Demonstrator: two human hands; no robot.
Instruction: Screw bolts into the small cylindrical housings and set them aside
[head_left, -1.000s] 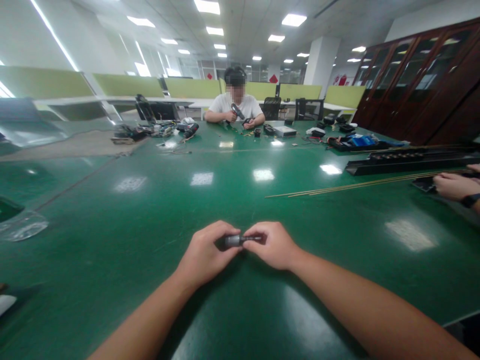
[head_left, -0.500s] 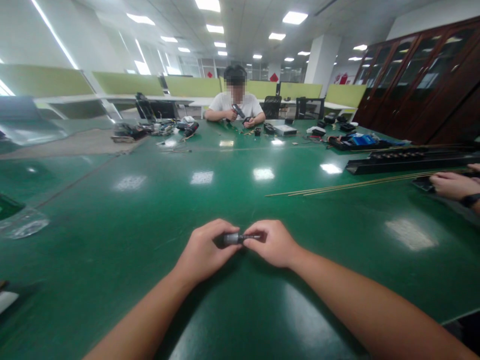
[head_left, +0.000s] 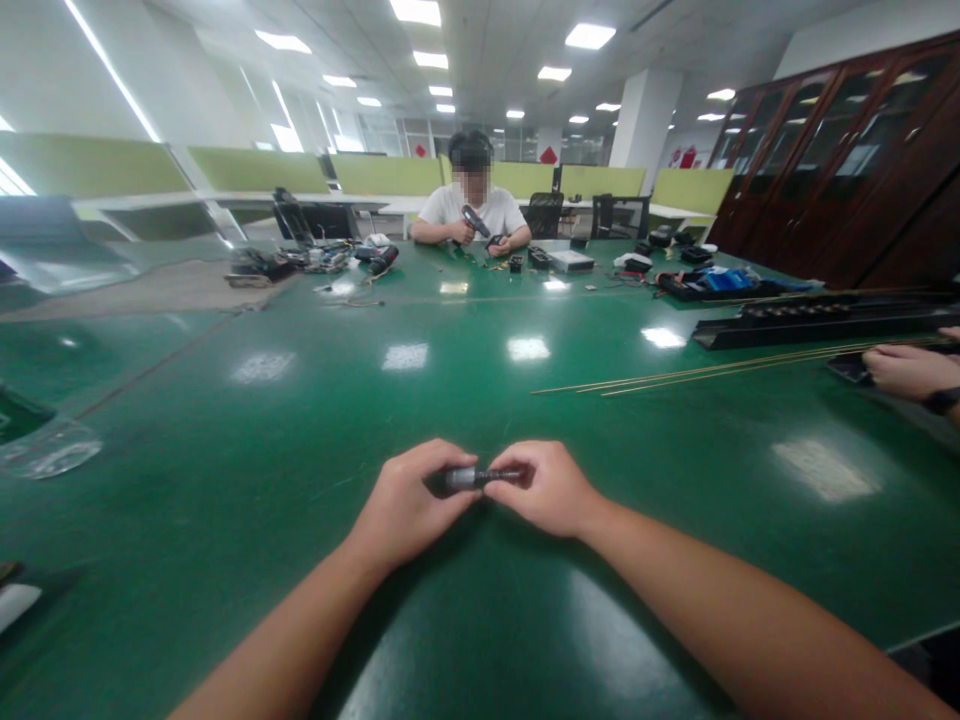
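Observation:
Both hands meet just above the green tabletop, around a small grey cylinder with a dark, thin, ridged shaft point(head_left: 462, 478); its exact kind is too small to tell. It lies level, shaft pointing right. My left hand point(head_left: 401, 503) is closed around the thick grey end, thumb and fingers on opposite sides. With thumb and fingertips, my right hand point(head_left: 549, 490) pinches the shaft, whose far end is partly hidden by the fingers.
Across the green table point(head_left: 360, 400) a person point(head_left: 471, 205) handles a dark tool among small parts. Thin brass-coloured rods point(head_left: 675, 377) lie toward another person's hand point(head_left: 911, 370) at right, near black channels point(head_left: 810, 325). A clear plastic item point(head_left: 49, 450) lies at left.

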